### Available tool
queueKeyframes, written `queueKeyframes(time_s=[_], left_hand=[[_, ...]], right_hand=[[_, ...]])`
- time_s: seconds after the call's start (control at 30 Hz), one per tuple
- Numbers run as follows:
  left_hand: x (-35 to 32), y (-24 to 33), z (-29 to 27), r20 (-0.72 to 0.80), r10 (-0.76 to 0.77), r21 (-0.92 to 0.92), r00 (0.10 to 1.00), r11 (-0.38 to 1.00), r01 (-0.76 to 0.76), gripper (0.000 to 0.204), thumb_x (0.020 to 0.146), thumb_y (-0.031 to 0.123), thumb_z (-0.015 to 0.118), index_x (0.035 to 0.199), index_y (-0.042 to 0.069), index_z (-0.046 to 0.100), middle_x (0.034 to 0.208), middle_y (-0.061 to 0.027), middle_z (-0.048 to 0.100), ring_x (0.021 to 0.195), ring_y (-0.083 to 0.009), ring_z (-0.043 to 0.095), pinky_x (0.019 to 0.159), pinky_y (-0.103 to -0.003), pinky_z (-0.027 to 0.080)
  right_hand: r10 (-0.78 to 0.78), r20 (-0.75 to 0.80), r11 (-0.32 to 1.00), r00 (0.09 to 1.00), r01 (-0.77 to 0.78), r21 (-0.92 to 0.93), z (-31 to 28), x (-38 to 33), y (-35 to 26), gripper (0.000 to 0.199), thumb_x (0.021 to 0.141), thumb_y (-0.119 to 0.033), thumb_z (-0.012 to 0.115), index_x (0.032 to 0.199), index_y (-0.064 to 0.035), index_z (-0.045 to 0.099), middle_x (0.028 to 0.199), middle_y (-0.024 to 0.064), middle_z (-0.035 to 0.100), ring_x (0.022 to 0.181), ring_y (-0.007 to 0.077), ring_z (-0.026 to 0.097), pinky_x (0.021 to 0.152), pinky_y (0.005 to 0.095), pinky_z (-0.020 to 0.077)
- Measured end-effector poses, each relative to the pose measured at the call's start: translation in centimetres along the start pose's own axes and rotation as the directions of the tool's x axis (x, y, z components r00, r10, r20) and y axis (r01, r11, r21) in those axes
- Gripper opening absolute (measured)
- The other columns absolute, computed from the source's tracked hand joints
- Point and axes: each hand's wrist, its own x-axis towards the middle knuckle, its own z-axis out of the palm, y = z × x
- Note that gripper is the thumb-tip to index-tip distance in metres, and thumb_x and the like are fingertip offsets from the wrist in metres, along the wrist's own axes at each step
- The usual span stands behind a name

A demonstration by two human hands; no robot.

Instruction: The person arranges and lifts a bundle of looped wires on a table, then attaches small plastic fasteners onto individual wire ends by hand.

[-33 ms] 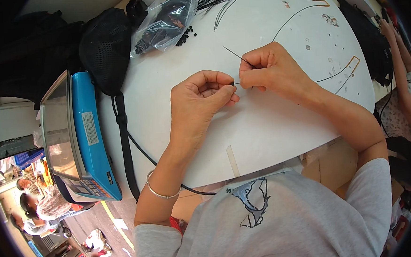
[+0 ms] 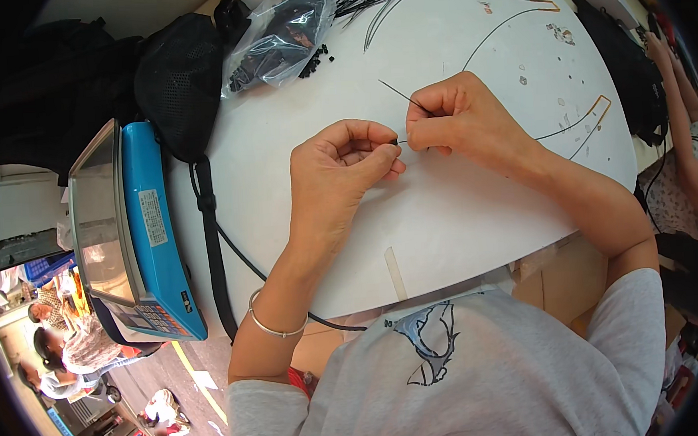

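Left hand [image 2: 338, 167] grip pinches tiny black bead [image 2: 395, 142] | right hand [image 2: 459, 119] grip pinches thin wire [image 2: 402, 96] | risk: bead slips, rolls across counter [image 2: 461, 219]

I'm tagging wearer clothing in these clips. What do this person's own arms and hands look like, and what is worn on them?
Both forearms are bare. The left hand has a thin silver bangle at its wrist; the right hand shows no ring, watch or glove. Short grey sleeves of a T-shirt with a dark printed graphic cover the upper arms.
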Motion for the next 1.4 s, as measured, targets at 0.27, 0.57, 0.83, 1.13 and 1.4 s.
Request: queueKeyframes(time_s=[0.27, 0.57, 0.83, 1.13, 1.4], left_hand=[[-0.2, 0.2, 0.7, -0.034, 0.051, 0.144, 0.998, 0.988, -0.046, 0.011, 0.084, -0.004, 0.068, 0.094, -0.003, 0.068, 0.078, -0.0079, 0.067, 0.066, -0.0113, 0.065, 0.062, -0.018, 0.054], [-0.4, -0.8, 1.0, -0.007, 0.151, 0.227, 0.988, 0.963, -0.145, 0.006, 0.085, -0.002, 0.067, 0.091, -0.002, 0.067, 0.077, -0.0065, 0.066, 0.064, -0.0104, 0.064, 0.061, -0.018, 0.052], [-0.3, -0.4, 0.3, -0.062, 0.157, 0.128, 0.986, 0.981, -0.149, 0.008, 0.087, -0.003, 0.066, 0.096, -0.003, 0.066, 0.087, -0.0099, 0.068, 0.072, -0.0133, 0.065, 0.068, -0.021, 0.054], [0.0, -0.4, 0.1, -0.085, 0.278, 0.012, 0.957, 0.961, -0.278, 0.011, 0.085, -0.008, 0.064, 0.095, -0.003, 0.063, 0.104, -0.0142, 0.068, 0.087, -0.0164, 0.067, 0.081, -0.023, 0.057], [0.4, -0.6, 0.0, -0.057, 0.346, 0.102, 0.937, 0.935, -0.339, 0.013, 0.084, -0.010, 0.065, 0.094, -0.003, 0.063, 0.107, -0.0148, 0.067, 0.088, -0.0172, 0.067, 0.083, -0.024, 0.057]], right_hand=[[-0.010, 0.016, 1.000, 1.000, 0.010, 0.012, -0.3, -0.1, 0.2, 0.012, 0.074, -0.006, 0.062, 0.062, -0.0046, 0.061, 0.058, -0.0011, 0.051, 0.056, 0.0072, 0.041, 0.053, 0.0182, 0.0344], [-0.063, 0.075, 0.998, 0.995, 0.062, 0.014, -0.8, -0.2, 0.7, 0.016, 0.078, -0.014, 0.065, 0.067, -0.0027, 0.064, 0.058, -0.0001, 0.049, 0.057, 0.0082, 0.042, 0.052, 0.0193, 0.0340], [-0.337, -0.038, 0.929, 0.941, 0.325, -0.177, -0.6, 0.0, 1.1, 0.013, 0.091, -0.011, 0.066, 0.087, -0.0014, 0.073, 0.068, 0.0005, 0.060, 0.059, 0.0077, 0.048, 0.056, 0.0175, 0.0388], [-0.301, -0.079, 0.951, 0.950, 0.293, -0.101, 0.1, -0.3, 0.8, 0.008, 0.088, -0.007, 0.065, 0.089, -0.0020, 0.072, 0.065, 0.0028, 0.062, 0.056, 0.0074, 0.050, 0.050, 0.0191, 0.0347], [-0.192, -0.027, 0.967, 0.981, 0.184, -0.176, -0.5, -0.6, 0.0, 0.004, 0.087, -0.003, 0.068, 0.087, -0.0041, 0.071, 0.066, 0.0006, 0.063, 0.058, 0.0047, 0.053, 0.053, 0.0186, 0.0364]])
